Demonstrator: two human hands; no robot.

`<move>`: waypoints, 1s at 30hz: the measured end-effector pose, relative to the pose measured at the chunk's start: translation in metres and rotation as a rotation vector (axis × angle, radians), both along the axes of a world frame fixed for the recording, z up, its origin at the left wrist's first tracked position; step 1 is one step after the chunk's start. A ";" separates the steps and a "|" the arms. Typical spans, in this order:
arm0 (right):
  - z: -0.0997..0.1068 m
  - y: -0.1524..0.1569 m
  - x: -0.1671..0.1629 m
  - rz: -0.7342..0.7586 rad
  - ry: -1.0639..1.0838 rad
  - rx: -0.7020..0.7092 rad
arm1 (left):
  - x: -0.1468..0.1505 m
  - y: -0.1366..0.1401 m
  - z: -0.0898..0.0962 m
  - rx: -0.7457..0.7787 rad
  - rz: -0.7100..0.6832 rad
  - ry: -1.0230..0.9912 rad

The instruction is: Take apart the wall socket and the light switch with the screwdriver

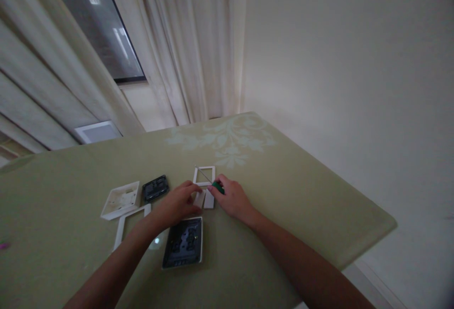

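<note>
My right hand point(232, 198) is closed around the green handle of a screwdriver point(217, 187), its thin shaft pointing forward and left over a small white frame point(214, 175). My left hand point(181, 201) has thumb and fingertips at the two ends of a white rectangular switch rocker point(199, 199). Beside it, near my right fingertips, lies a second white rocker point(209, 200). Just below my left hand rests a wall-switch body point(184, 243) with a dark inside and a white rim.
Left of my hands are a white back box point(122, 200), a dark switch insert point(155, 188) and a larger white frame point(120, 231), partly behind my left forearm. The table point(283, 181) has a patterned cover and borders a pale wall point(336, 87). Curtains point(184, 49) hang behind.
</note>
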State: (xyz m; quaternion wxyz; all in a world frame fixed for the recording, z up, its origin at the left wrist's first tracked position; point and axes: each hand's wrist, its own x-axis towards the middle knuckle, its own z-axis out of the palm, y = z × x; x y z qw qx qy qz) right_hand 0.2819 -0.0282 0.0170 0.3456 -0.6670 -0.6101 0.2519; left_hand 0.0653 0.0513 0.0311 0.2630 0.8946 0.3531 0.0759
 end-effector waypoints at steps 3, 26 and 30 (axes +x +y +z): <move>0.000 0.000 -0.001 0.004 0.016 0.008 | 0.010 -0.002 0.002 0.024 -0.014 0.002; -0.017 0.015 0.012 -0.142 0.190 0.127 | 0.022 0.008 -0.008 0.173 -0.174 -0.043; -0.017 0.016 0.015 -0.122 0.210 0.183 | 0.023 0.007 -0.007 0.188 -0.112 -0.081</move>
